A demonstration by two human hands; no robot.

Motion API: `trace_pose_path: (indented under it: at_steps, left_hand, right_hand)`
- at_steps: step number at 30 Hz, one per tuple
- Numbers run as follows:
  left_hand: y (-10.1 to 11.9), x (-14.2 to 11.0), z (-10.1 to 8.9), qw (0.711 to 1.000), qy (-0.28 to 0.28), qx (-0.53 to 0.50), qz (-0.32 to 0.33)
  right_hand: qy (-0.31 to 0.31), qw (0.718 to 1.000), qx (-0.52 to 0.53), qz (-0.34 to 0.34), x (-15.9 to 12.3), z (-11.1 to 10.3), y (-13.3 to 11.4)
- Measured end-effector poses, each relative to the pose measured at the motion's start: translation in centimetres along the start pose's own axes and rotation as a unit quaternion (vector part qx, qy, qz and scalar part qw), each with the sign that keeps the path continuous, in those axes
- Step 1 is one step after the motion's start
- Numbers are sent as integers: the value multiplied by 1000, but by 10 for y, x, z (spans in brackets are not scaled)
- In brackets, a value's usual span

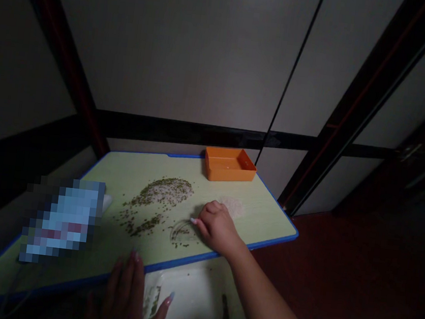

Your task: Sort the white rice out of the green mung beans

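My right hand (217, 226) rests on the pale green board (119, 169), its curled fingers and long pale nail down among scattered green mung beans (180, 232). Whether those fingers pinch any beans is hidden. A mixed heap of beans and white rice (165, 191) lies to its upper left, and a small pile of white rice (233, 207) sits just beyond the knuckles. A faint transparent arc (181, 230) curves around some beans. My left hand (126, 293) is at the bottom of the view, fingers apart, near the board's blue front edge (79, 278) and holding nothing.
An orange rectangular tray (230, 165) stands at the board's back edge. A white tray (184, 299) with green residue lies below the front edge. A pixelated object (61, 221) covers the board's left part. Pale wall panels with dark frames rise behind; a dark red floor spreads right.
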State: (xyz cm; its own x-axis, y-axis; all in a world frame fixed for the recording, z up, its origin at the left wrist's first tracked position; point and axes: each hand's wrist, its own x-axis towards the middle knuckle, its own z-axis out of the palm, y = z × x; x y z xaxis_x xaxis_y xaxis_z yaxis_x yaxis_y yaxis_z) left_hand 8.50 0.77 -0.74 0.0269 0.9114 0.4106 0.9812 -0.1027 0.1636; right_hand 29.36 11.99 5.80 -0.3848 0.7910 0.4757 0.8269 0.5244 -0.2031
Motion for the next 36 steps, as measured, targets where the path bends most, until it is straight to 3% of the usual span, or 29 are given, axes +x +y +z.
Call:
trace_pose_path:
  at_steps: [15, 24, 36]
  left_hand:
    - [10, -2, -10, 999, -24, -6, -20]
    - [9, -1, -6, 999, -23, -12, -21]
    - [14, 2, -17, 999, -33, -1, -15]
  right_hand:
    - [3, 996, -88, -9, 1, -1, -9]
    - [-12, 995, -84, -45, 1, 2, -9]
    - [-32, 995, -84, -51, 1, -3, -9]
